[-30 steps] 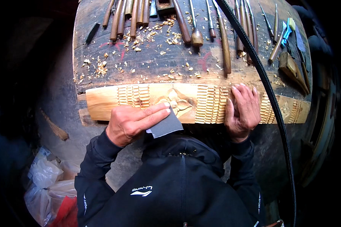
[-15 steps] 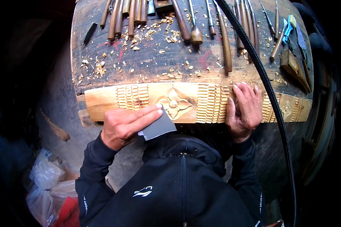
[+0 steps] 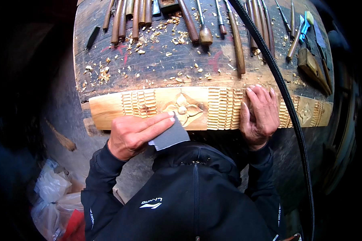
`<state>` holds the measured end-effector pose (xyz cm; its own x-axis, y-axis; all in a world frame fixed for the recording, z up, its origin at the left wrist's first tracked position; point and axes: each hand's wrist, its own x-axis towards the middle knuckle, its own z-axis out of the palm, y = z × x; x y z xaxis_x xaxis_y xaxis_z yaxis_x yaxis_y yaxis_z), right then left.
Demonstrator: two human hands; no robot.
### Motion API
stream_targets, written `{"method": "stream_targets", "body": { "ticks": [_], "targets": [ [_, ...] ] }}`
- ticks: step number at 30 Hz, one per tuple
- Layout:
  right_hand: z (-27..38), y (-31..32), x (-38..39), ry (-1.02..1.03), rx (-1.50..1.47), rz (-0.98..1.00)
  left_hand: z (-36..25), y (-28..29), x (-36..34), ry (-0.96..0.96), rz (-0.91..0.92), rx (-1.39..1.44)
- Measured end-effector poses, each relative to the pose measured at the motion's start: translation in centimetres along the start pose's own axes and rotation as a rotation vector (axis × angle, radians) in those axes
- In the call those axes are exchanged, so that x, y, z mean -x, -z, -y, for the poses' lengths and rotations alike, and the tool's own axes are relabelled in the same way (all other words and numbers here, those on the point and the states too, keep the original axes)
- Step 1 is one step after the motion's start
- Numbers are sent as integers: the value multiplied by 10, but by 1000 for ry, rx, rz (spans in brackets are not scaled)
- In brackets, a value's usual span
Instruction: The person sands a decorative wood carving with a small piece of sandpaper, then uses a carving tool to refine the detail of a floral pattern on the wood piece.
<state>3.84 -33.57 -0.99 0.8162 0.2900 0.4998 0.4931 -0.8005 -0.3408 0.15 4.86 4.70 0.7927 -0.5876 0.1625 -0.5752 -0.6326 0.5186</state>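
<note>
Clock is centred on my head feed; carved board lies crosswise from 9 to 3 along the near edge of the tabletop; its flower relief sits just above centre, notched rows either side; left grip at 9 is holding a grey sheet, sandpaper by the look; two fingers straight out over it, tips at the flower's 8 o'clock side, thumb hidden from me; sheet overhangs the board's near edge; right grip at 3 is wide, laid across the board, thumb apart from the fingers; can't tell how hard it presses.

Wooden-handled tools line the far side from 11 to 2; shavings at 10, more toward 12; wooden block at 2; black cable crosses my view from 1 to past 4, in front of the board; plastic bag at 8, red item just beside it.
</note>
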Motion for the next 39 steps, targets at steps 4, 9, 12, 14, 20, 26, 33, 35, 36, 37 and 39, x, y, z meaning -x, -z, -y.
{"method": "stream_targets", "body": {
  "ticks": [4,9,12,14,20,26,33,35,36,37,39],
  "targets": [
    [2,0,-1,-21,0,-8,-3,2,-3,14,10,24],
    [-1,0,0,4,-2,7,-13,-2,-2,12,-72,-92],
    [0,-1,1,5,4,6,-20,-10,10,18,-166,-192],
    [-1,1,-1,10,9,7,-35,-20,10,-32,-150,-246],
    [-1,-2,0,20,5,-10,-55,-52,14,10,-159,-257],
    [-1,-2,0,14,-1,-8,-62,-74,20,126,-260,-210],
    [-1,-2,1,8,-2,-13,-76,-82,12,200,-314,-270],
    [-3,-2,2,17,6,-13,-84,-84,20,228,-304,-272],
    [-2,-2,2,14,7,-18,-83,-85,19,224,-320,-258],
    [-2,-3,2,11,8,-23,-79,-87,16,220,-337,-245],
    [-1,-2,2,2,-7,-16,-77,-83,6,220,-320,-239]
  ]
}}
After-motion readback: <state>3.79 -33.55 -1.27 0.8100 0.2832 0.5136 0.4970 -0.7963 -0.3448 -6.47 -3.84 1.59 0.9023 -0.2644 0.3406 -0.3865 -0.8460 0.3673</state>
